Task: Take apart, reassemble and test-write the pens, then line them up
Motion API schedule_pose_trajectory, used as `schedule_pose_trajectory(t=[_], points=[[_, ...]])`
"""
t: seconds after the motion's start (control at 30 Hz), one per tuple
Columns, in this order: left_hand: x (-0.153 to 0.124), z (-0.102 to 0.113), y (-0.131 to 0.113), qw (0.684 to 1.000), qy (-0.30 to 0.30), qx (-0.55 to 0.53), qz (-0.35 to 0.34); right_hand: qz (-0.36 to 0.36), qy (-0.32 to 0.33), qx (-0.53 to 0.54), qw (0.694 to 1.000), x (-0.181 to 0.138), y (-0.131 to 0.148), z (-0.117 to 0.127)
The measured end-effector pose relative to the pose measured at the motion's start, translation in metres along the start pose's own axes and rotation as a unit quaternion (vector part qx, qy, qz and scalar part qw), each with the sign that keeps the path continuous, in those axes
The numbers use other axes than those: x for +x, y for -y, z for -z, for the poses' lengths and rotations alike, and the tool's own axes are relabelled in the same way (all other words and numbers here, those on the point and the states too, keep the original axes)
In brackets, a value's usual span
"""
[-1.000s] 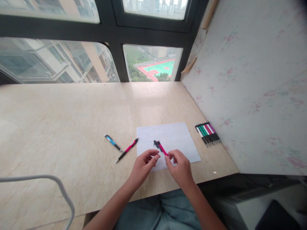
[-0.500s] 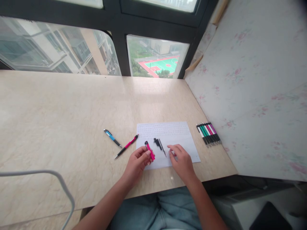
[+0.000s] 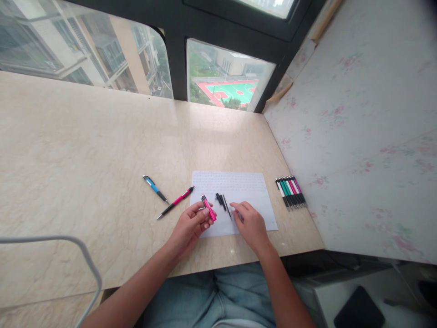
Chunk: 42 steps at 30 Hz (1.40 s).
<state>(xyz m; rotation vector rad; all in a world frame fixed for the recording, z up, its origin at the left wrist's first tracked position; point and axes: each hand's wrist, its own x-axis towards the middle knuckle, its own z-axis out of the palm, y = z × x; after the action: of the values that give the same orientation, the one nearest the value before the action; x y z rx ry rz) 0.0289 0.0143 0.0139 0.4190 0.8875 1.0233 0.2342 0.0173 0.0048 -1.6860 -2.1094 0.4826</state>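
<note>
My left hand [image 3: 191, 225] is closed on a pink pen barrel [image 3: 209, 210] with a black clip end, held over the left part of a sheet of paper [image 3: 252, 218]. My right hand [image 3: 250, 223] hovers at the paper's right half, fingers apart and holding nothing that I can see. Between the hands lie black pen parts [image 3: 220, 199] and a thin dark ink refill [image 3: 227, 206], whose lower end is near my right fingertips. Rows of handwriting fill the paper's upper part.
Left of the paper lie a pink-and-black pen [image 3: 176, 202] and a blue-and-black pen [image 3: 155, 189]. A row of several pens [image 3: 291, 193] stands along the wall side. A grey cable [image 3: 80, 246] arches at lower left. The floral wall [image 3: 362, 150] bounds the right.
The camera view has tilted and shifted slightly. My right fingers have come closer to the refill. My left hand still holds the pink barrel.
</note>
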Motion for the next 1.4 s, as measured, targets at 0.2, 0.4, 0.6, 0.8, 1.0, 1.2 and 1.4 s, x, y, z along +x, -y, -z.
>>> schedule_pose_trajectory(t=[0.2,0.4,0.6,0.8,1.0,1.2,1.4], points=[[-0.001,-0.002,-0.001,1.000,0.007,-0.004,-0.003,0.017,-0.002,0.012,1.000,0.000,-0.003,-0.002],[-0.001,-0.002,0.001,1.000,0.009,-0.006,-0.002,0.010,-0.016,0.071,0.997,0.000,-0.003,0.000],[-0.001,-0.001,0.002,1.000,0.004,-0.018,-0.001,-0.089,-0.035,0.253,0.963,-0.004,0.002,0.002],[-0.005,-0.005,0.004,1.000,0.027,-0.013,-0.002,-0.138,-0.025,0.419,0.897,-0.009,0.027,-0.004],[-0.008,-0.008,0.005,0.999,0.028,-0.018,-0.015,-0.151,-0.020,0.464,0.873,-0.011,0.041,-0.004],[-0.007,-0.008,0.007,0.999,0.014,-0.039,-0.021,-0.148,-0.053,0.461,0.874,-0.012,0.042,-0.003],[-0.009,-0.010,0.008,0.999,0.014,-0.034,-0.012,-0.105,-0.065,0.400,0.908,-0.011,0.047,-0.002]])
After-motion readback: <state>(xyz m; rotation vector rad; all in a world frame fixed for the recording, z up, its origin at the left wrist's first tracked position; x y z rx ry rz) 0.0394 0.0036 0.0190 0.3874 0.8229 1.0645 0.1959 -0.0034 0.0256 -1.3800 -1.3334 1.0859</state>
